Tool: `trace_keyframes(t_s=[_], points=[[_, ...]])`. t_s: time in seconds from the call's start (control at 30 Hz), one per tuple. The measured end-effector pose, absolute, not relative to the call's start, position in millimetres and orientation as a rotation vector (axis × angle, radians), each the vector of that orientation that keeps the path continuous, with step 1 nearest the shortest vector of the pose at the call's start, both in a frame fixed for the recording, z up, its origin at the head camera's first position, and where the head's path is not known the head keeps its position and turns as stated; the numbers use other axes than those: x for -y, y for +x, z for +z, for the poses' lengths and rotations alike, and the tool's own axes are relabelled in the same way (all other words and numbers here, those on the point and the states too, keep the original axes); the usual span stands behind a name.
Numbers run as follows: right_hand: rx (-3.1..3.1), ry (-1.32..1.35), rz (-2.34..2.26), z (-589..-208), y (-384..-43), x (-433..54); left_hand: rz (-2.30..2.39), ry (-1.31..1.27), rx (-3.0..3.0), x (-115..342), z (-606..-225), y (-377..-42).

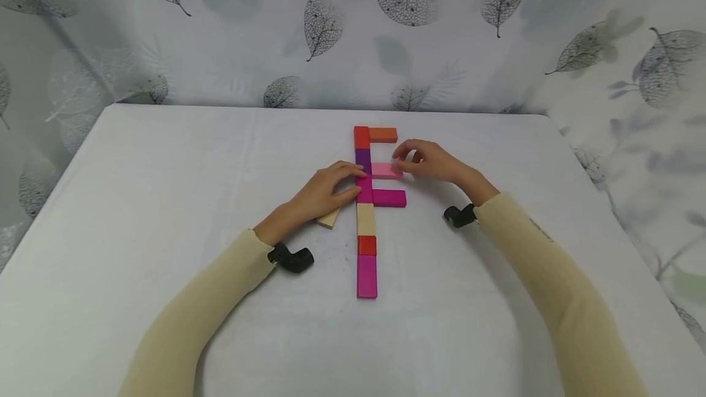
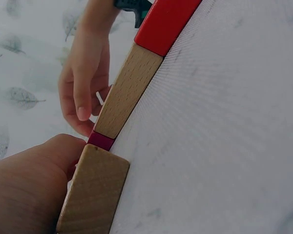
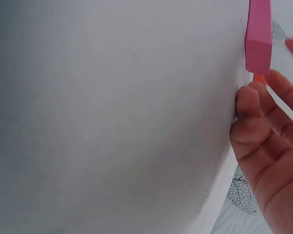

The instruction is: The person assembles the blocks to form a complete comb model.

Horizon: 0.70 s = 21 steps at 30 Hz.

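Note:
A straight column of flat blocks runs down the table in the head view. My left hand lies over its left side, fingertips on the purple block and the magenta block below. Out to the right of the column stick an orange block, a light pink block and a second magenta block. My right hand has its fingers loosely bent, the fingertips right at the light pink block's outer end. Partly hidden under my left hand is a loose wooden block, close up in the left wrist view.
A red-orange block tops the column. Lower down come a plain wooden block, a red block and a long magenta block. The white table meets leaf-patterned cloth behind.

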State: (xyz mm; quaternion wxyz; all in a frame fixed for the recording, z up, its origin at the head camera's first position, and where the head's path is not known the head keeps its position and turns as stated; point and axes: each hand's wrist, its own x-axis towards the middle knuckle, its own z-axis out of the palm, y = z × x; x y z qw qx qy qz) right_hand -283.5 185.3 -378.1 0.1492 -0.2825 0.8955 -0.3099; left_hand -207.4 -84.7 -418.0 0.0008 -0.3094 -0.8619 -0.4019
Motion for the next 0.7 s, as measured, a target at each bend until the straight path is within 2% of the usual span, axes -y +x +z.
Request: trace_keyframes(t_s=[0.37, 0.7], points=[[-2.544, -0.904, -0.856, -380.4, -276.5, -183.8, -1.280, -0.978, 2.687, 85.1, -418.5, -207.7], [-2.587, -0.885, -0.838, -380.3, -276.6, -181.8, -1.288, -0.958, 2.712, 84.0, -415.6, -204.7]])
